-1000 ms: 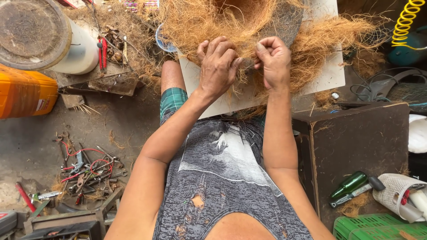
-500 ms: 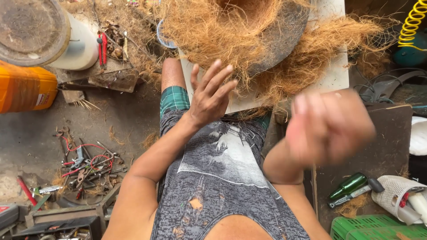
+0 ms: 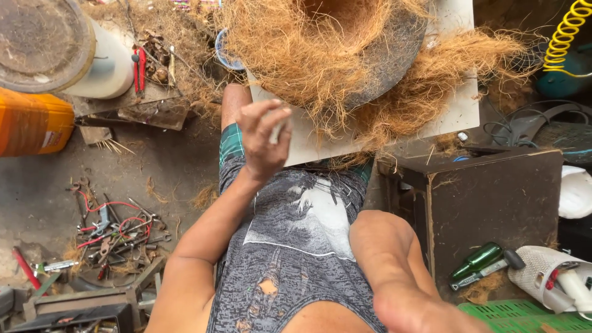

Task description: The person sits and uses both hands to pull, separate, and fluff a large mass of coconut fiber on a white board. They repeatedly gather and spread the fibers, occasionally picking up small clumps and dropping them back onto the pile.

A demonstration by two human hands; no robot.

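Observation:
A big heap of brown coconut fibre lies on a dark round disc, which rests on a white board across my lap. My left hand is raised just in front of the board's near edge. Its fingers are curled together and blurred, with a pale spot between them that I cannot make out. My right arm is folded, elbow out and forearm pointing back towards the camera. The right hand itself is past the bottom edge of the view.
A white lidded bucket and an orange container stand at the left. Red-handled pliers lie nearby, above a floor pile of tools and red wires. At the right are a dark box, green bottle, green crate and yellow coiled hose.
Both hands left the fibre at the board's edge. The left hand pulled back and curled its fingers. The right hand swung towards the camera and out of the view.

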